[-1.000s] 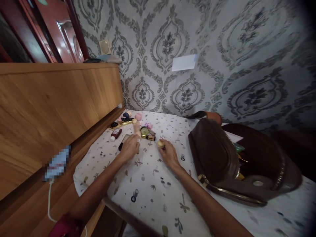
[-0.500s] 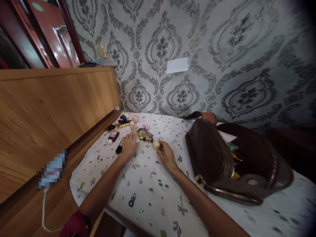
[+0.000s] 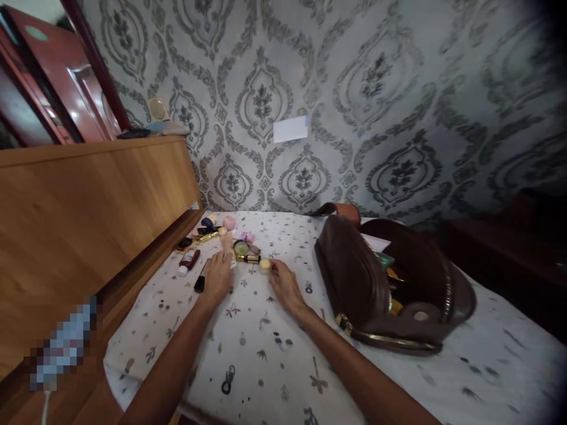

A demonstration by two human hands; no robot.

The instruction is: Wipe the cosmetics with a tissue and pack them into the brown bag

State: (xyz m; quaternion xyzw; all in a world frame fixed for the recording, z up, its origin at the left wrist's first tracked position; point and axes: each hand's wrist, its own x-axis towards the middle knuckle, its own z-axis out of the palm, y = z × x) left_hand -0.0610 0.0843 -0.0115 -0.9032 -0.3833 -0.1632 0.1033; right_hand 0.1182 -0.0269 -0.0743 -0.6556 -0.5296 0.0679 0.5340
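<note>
My right hand [image 3: 286, 286] is closed on a small round jar with a pale yellow top [image 3: 265, 266], low over the patterned white cloth. My left hand [image 3: 219, 276] lies palm down with its fingers stretched forward, partly over a beige tube [image 3: 227, 242] and beside a long black item [image 3: 200, 283]. A black and gold cosmetic tube [image 3: 248, 258] lies between my hands. Behind it sits a round container with a greenish top [image 3: 240, 248]. To the left lies a dark red bottle with a white cap [image 3: 189, 261].
Several other cosmetics, among them a pink sponge [image 3: 229, 222] and a gold tube [image 3: 208, 236], lie at the back left. A large brown bag [image 3: 354, 271] stands unzipped on the right. A wooden panel [image 3: 97, 200] borders the left; a patterned wall [image 3: 328, 77] rises behind.
The camera view has turned a little to the right, so everything sits further left. My right hand has brought the jar nearer the black and gold tube. My left hand stays in place.
</note>
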